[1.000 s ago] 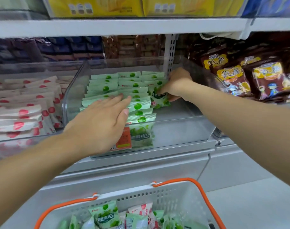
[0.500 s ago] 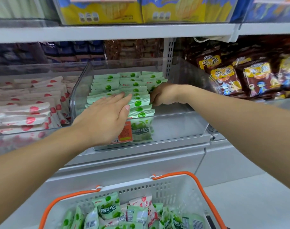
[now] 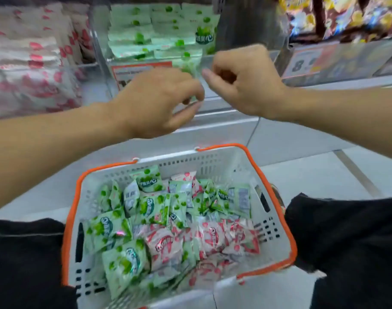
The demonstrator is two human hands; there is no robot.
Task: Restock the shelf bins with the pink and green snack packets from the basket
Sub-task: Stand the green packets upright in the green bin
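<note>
A white basket with an orange rim (image 3: 251,162) sits between my knees. It holds several green snack packets (image 3: 121,262) on the left and pink ones (image 3: 210,237) on the right. On the shelf above, a clear bin holds rows of green packets (image 3: 132,39), and the bin to its left holds pink packets (image 3: 30,63). My left hand (image 3: 155,101) hangs in front of the green bin with loosely curled fingers, holding nothing. My right hand (image 3: 242,81) is beside it, with its fingers curled in and nothing visible in them. Both hands are outside the bin and above the basket.
Brown and yellow snack bags (image 3: 346,16) fill the bin to the right, behind a price tag (image 3: 306,63). An orange label (image 3: 141,68) is on the green bin's front. My legs in black (image 3: 23,264) flank the basket on the pale floor.
Both hands have pulled back out of the green bin toward me. My view has tilted down, so the basket is now in full view and the upper shelves are out of sight.
</note>
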